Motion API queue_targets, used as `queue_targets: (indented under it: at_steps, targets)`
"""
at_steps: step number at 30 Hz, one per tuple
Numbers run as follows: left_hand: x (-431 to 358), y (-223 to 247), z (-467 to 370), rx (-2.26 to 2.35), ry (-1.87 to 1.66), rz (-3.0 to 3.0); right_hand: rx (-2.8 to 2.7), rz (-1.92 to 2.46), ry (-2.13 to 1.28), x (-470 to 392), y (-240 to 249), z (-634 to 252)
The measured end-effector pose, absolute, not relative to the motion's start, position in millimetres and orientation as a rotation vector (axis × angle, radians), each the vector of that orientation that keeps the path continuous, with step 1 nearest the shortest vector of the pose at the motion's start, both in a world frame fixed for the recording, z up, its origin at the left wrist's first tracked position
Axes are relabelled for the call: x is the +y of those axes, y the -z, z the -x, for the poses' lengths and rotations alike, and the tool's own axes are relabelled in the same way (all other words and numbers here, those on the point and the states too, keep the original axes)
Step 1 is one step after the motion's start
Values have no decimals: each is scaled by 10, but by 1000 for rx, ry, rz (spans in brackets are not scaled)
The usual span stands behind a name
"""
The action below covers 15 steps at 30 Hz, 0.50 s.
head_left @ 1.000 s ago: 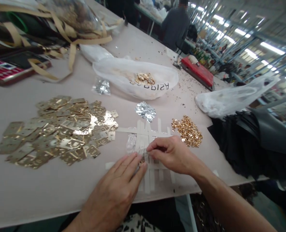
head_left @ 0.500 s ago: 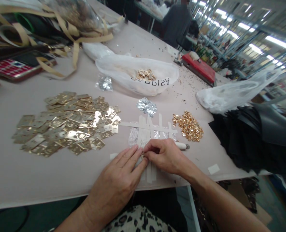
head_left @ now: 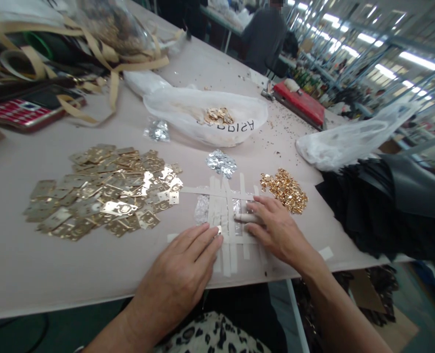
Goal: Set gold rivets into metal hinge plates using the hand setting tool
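Note:
My left hand lies low over the taped patch, its fingers together and thumb alongside. At its fingertips it holds a small shiny metal piece against the surface; most of the piece is hidden. My right hand is open, fingers apart around a short white rod-shaped tool, whose far end the hand covers. Strips of whitish tape cross over clear plastic under both hands. Left of them spreads a heap of gold metal plates. Small gold studs lie beyond my right hand, silver discs ahead.
A white plastic bag holding gold pieces lies behind the discs. A red case, another white bag and stacked black sheets line the right side. A phone-like device and tan strips are at left.
My right hand has left the small metal piece at my left fingertips, moved right and opened around the white tool. My left hand has stayed at the piece.

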<state>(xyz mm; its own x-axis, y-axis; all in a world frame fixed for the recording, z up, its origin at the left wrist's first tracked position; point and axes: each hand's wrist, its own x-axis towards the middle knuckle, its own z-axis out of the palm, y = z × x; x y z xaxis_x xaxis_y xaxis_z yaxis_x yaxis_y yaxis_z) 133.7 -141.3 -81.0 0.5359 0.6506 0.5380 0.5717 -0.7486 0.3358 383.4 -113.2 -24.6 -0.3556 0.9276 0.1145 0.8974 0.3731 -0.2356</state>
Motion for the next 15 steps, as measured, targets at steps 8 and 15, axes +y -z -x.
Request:
queue_targets:
  at_steps: [8,15]
  targets:
    - [-1416,795,-1363,1075,-930,-2739,-1426,1502,-673,-1211,271,-3879]
    - [-1402,764,-1353,1063,-910,-2755,-247,756,-1277,-1077,325,-3430]
